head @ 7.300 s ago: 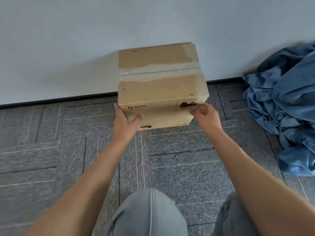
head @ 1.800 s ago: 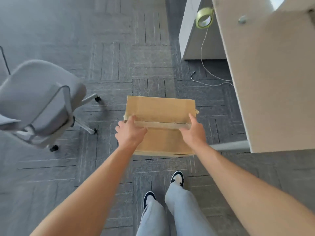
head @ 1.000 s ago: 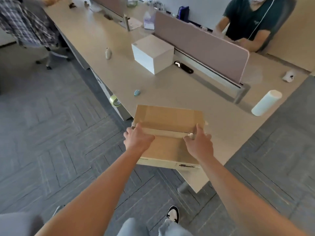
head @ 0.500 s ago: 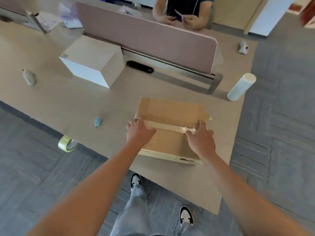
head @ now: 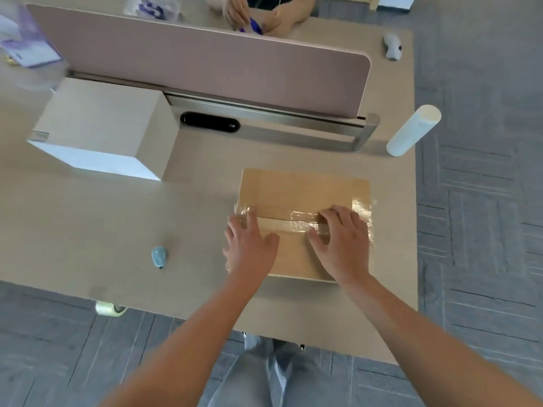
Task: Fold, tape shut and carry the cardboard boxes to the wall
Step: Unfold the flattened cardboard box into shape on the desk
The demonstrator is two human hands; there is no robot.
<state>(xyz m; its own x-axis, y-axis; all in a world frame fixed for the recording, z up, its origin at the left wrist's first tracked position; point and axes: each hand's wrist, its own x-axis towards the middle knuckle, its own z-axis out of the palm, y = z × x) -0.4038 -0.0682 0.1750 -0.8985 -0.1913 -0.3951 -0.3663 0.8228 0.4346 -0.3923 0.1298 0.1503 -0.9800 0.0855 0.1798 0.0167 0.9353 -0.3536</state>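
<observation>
On the desk [head: 88,230], cardboard box [head: 302,189] lies flat, long axis left-right.

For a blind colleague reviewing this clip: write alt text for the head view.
Both hands, left hand and right hand, rest flat on a taped cardboard box lying on a beige desk. Around it are a white box, a small blue object, a white roll and a pink divider.
</observation>
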